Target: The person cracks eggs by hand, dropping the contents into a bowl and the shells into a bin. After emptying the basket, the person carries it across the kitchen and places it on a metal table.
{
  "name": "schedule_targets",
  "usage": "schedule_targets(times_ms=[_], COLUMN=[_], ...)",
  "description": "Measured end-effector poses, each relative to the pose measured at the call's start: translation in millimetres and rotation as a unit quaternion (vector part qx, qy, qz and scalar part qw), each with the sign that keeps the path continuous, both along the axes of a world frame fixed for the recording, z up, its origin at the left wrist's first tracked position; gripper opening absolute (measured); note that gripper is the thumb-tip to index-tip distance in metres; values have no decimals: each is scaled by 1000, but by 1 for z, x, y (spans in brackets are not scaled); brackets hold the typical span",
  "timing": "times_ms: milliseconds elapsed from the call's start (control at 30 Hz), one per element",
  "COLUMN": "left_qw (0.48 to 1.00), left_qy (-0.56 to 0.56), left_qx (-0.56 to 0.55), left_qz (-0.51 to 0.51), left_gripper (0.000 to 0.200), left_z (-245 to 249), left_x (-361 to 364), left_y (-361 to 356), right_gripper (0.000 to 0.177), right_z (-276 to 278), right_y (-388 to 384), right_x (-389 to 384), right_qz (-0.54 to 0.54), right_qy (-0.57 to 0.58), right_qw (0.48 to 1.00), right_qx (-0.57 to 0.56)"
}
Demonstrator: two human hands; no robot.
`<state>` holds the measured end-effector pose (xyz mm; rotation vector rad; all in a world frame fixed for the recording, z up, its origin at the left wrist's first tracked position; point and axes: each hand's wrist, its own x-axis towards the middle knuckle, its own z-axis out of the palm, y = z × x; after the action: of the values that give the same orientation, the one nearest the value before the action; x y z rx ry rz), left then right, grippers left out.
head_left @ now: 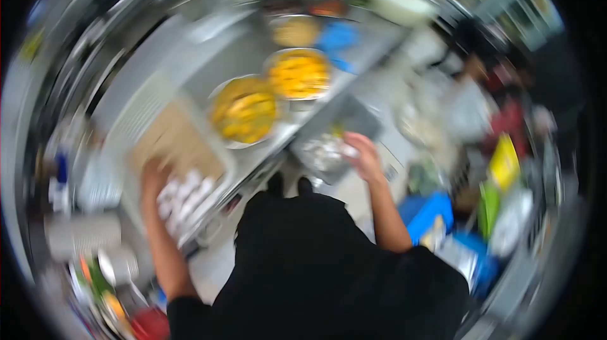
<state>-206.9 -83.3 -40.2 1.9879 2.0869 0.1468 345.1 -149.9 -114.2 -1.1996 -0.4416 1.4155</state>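
Observation:
The frame is smeared by motion. My left hand reaches down into a pale plastic crate, beside a heap of white eggs and over a brown sheet. Its fingers are too blurred to read. My right hand is over a grey bin with white shell-like pieces in it. Its fingers are curled in around a small whitish patch that I cannot identify. On the steel counter between my hands stand a metal bowl of yellow, yolk-like contents and a second bowl of brighter yellow pieces.
Behind the bowls are a tan-filled container and a blue cloth-like item. A large pale tub stands at the back. Blue bags and other packages crowd the right. White stacked containers stand at lower left.

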Motion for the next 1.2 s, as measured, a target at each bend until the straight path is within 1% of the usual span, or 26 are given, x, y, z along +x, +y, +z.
schedule_targets(times_ms=[33,67,100,133,167,233,300,333,400,433,467,533,567,600,633,733,800,900,967,1000,1033,1067,1100,1133,1167,1200], left_qw=[990,970,953,965,986,986,986,976,962,958,940,897,887,915,892,876,819,789,783,809,832,830,861,887,886,889], left_qy=[110,188,186,117,-25,-9,9,-39,-83,-192,-296,-432,-456,-396,-447,-480,-573,-603,-606,-572,-538,-542,-479,-412,-415,-400], left_qx=[-82,-155,-233,-229,-163,-167,-168,-210,-251,-198,-137,-51,-5,11,57,40,29,68,90,75,59,65,104,140,143,157], left_qz=[-28,-4,-54,-45,15,1,8,36,70,80,98,80,71,71,37,0,-24,-99,-108,-113,-119,-117,-135,-153,-153,-157], left_gripper=[57,65,67,55,43,36,29,24,18,13,8,15,26,42,51,51,50,50,50,48,45,45,44,43,43,43], left_z=[-14,-45,-67,-61,-52,-59,-48,-26,-12,-17,-18,1,11,30,36,67,78,63,55,51,52,54,60,64,63,62], left_x=[-30,-64,-88,-78,-63,-63,-55,-33,-22,-29,-37,-21,-3,13,29,81,117,152,171,179,188,195,203,210,216,220], left_y=[5,18,31,28,18,28,33,31,33,38,35,30,30,30,33,39,43,60,66,69,72,72,70,68,68,68], right_gripper=[21,21,25,32,39,47,43,43,33,33,29,28,30,32,34,37,38,41,42,43,43,43,44,44,44,43], right_z=[-6,-11,9,20,29,38,51,62,87,97,108,118,121,121,121,124,125,130,127,130,141,157,169,176,174,169], right_y=[2,10,15,22,26,35,41,42,41,42,41,46,51,55,59,71,79,89,95,98,98,96,94,93,96,101], right_x=[-1,-4,-18,-24,-36,-48,-63,-69,-83,-87,-90,-100,-101,-104,-108,-116,-122,-135,-142,-144,-145,-146,-148,-151,-153,-155], right_qz=[1,35,16,14,-12,70,118,115,146,152,154,182,201,210,216,233,249,273,238,226,232,195,151,105,106,43], right_qy=[114,244,297,336,347,372,306,307,191,194,108,-19,-65,-76,-87,-69,-69,-79,-156,-222,-225,-340,-449,-474,-476,-497], right_qw=[993,966,951,940,937,924,941,941,963,961,974,976,971,963,955,947,940,931,911,894,890,836,764,739,736,704], right_qx=[33,81,81,59,30,52,80,80,121,122,125,120,115,150,183,209,224,228,299,317,322,384,438,468,469,505])
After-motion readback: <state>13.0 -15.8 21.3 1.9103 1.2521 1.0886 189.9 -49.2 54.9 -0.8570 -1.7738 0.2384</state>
